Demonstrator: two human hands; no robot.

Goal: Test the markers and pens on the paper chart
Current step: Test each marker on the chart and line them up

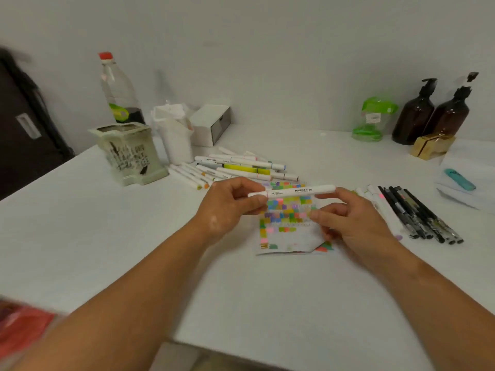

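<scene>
A slim white marker (293,192), printed "MARKER", is held level just above the chart (290,231) of coloured squares. The left hand (227,207) pinches its left end. The right hand (351,220), fingers loose, touches the other end.

soft, even indoor light, seemingly from above, somewhat dim, with a grey-green cast that dulls the white surface (267,303) and the wall (267,49). shadows are faint and diffuse, pooling at the foot of the ceramic pot (128,153) and the pump bottles (413,116). weak highlights sit on those bottles and on the clear plastic bottle (117,89). the whole frame is mildly soft: the print on the marker (294,191) is readable, while the swatches on the paper chart (289,236) smear together. motion blur streaks the dark shape (24,129) at the left edge and the red patch (24,325) in the lower left corner. wide-angle bending tilts the bottles outward.
</scene>
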